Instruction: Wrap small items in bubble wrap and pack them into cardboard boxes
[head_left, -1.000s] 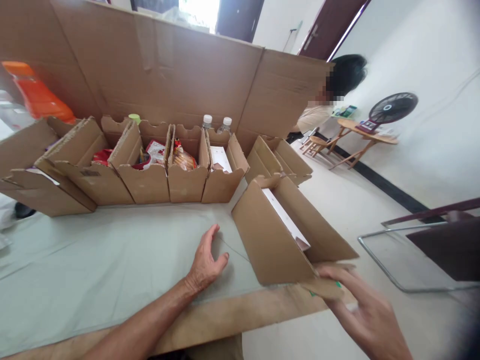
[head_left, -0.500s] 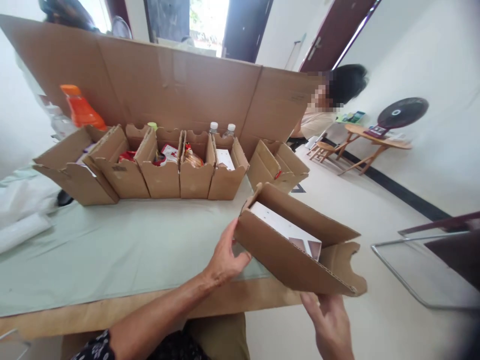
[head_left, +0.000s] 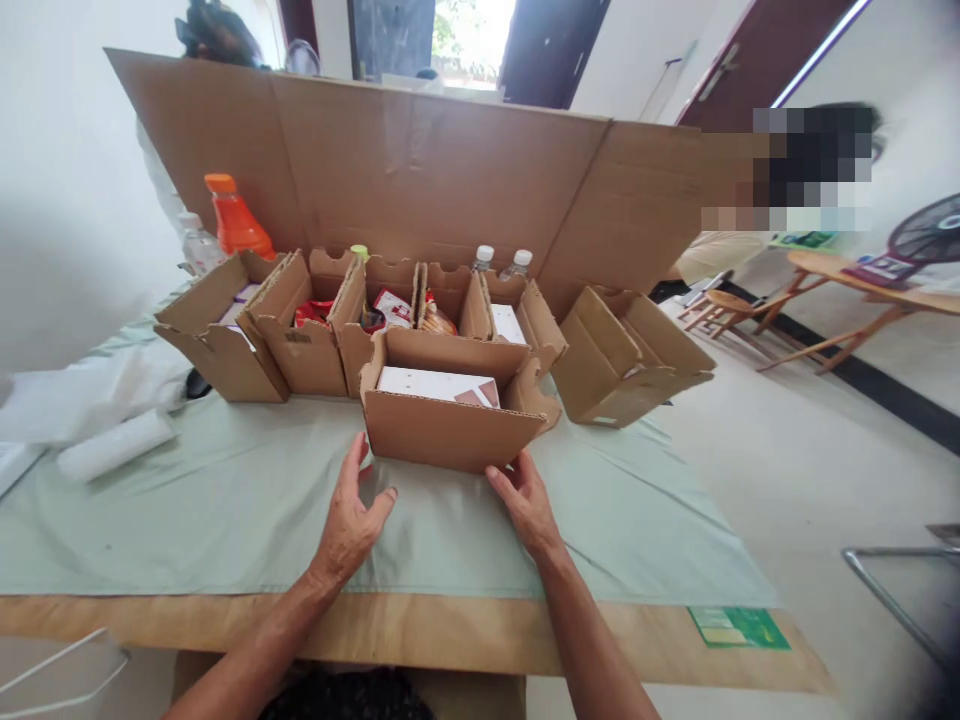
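Observation:
A cardboard bin (head_left: 450, 430) with an open top is in front of me over the cloth-covered table, its long side facing me. Inside it lies a white box (head_left: 427, 383) with a brown picture at one end. My left hand (head_left: 352, 520) is at the bin's left corner, thumb and fingers spread apart; whether the fingertips touch the cardboard I cannot tell. At the lower right corner, my right hand (head_left: 529, 505) grips the bin, with its thumb in front and fingers partly hidden behind.
Behind stands a row of similar bins (head_left: 300, 365) with packets and boxes inside. Two more bins (head_left: 611, 395) are at the right. A tall cardboard panel (head_left: 465, 170), an orange bottle (head_left: 238, 225) and clear bottles back the row. Plastic wrap (head_left: 116, 445) lies left. A person (head_left: 724, 255) sits beyond.
The bin has moved left from beyond the table's right edge to over the cloth, and turned lengthwise across my view. Both hands moved with it. My view has shifted rightward.

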